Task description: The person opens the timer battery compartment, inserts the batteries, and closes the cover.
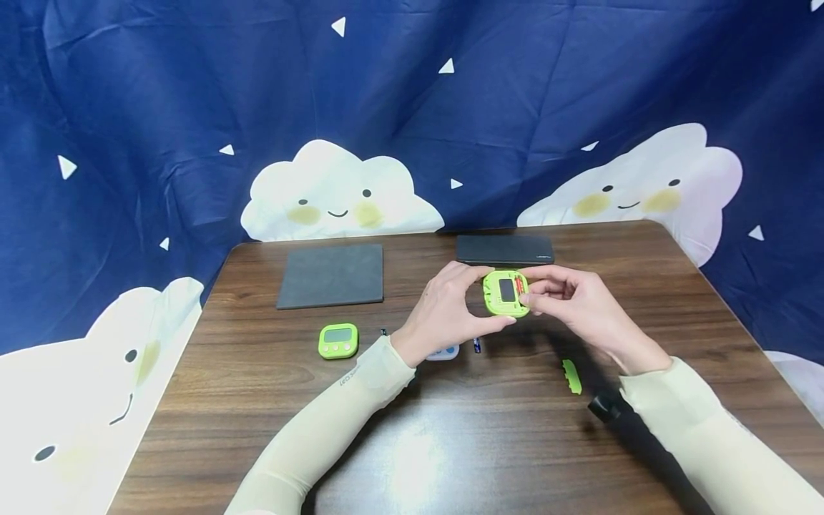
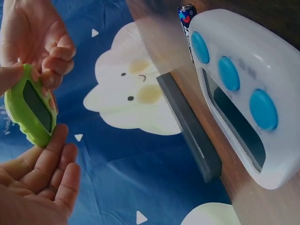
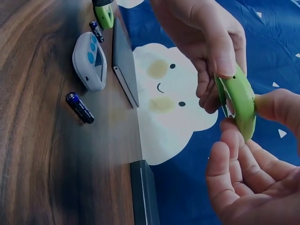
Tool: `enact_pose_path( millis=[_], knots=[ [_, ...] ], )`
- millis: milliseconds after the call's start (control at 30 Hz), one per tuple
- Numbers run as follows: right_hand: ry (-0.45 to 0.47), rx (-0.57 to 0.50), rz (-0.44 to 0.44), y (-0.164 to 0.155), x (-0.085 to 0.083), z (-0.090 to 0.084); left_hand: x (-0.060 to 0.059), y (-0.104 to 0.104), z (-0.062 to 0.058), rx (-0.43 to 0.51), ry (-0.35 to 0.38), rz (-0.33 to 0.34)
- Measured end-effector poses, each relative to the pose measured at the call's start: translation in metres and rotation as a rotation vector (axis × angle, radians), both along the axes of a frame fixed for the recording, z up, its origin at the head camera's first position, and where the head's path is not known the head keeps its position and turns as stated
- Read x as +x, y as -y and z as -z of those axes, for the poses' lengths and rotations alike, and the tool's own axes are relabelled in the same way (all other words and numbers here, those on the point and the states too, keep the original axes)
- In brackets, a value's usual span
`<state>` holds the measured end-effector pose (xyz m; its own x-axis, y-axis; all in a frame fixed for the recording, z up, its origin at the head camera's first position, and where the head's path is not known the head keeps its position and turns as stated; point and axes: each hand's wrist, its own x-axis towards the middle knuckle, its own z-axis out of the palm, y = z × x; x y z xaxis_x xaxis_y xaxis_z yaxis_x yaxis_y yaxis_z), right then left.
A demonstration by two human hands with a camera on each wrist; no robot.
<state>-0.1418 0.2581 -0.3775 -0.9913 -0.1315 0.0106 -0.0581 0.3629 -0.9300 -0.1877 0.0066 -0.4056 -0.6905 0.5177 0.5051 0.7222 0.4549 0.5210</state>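
Timer (image 1: 506, 291), green, held above the table (image 1: 508, 436), left hand (image 1: 444, 307) and right hand (image 1: 582, 307) gripping opposite edges; presumably light, stiff, fairly slippery plastic, best taken by the rim.

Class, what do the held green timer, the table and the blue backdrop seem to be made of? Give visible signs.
Held green timer: probably moulded plastic, smooth; even colour, rounded edges.
Table: wood or wood-look laminate, somewhat glossy; streaky grain, bright reflection.
Blue backdrop: likely printed fabric, fairly matte; creases and soft folds.
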Motion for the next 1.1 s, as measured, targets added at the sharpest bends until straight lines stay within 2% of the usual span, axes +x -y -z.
enact_pose_path(
  millis=[167,367,600,733,933,1100],
  knots=[
    [-0.001,0.027,0.007,-0.004,0.005,-0.002,0.000,-0.001,0.002,-0.010,0.029,-0.005],
    [-0.002,0.250,0.041,-0.027,0.015,0.000,-0.003,0.001,0.001,0.002,0.053,-0.018],
    [0.028,0.454,-0.098,-0.061,0.035,0.034,-0.003,0.001,0.000,-0.015,0.056,-0.020],
    [-0.003,0.565,-0.163,-0.071,0.047,0.051,-0.003,0.000,0.000,-0.019,0.059,-0.015],
    [-0.075,0.667,-0.191,-0.073,0.053,0.062,-0.003,0.000,0.000,-0.012,0.063,-0.009],
    [-0.094,0.698,-0.207,-0.072,0.052,0.065,-0.003,0.000,0.001,-0.006,0.073,0.000]
  ],
)
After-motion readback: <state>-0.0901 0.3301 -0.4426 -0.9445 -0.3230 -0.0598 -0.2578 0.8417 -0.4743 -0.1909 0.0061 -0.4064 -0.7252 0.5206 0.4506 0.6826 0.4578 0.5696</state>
